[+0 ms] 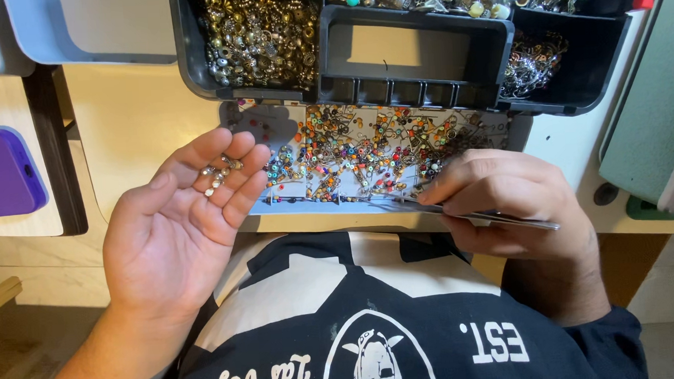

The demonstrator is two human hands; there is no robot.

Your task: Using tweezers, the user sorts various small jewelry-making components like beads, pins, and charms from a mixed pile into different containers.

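My left hand (179, 219) is held palm up in front of the table edge, fingers slightly curled, with a few small silver and gold beads (219, 172) resting on the fingers. My right hand (504, 201) grips thin metal tweezers (459, 213), whose tips point left toward a pale tray (285, 131) covered with several coloured beads and pins (365, 150).
A dark compartment organiser (414, 57) behind the tray holds gold and silver beads (258, 37) and chain bits (532, 60). A purple flat case (3, 174) lies at the left. A grey tray (87, 30) sits far left, a green box (651, 100) at the right.
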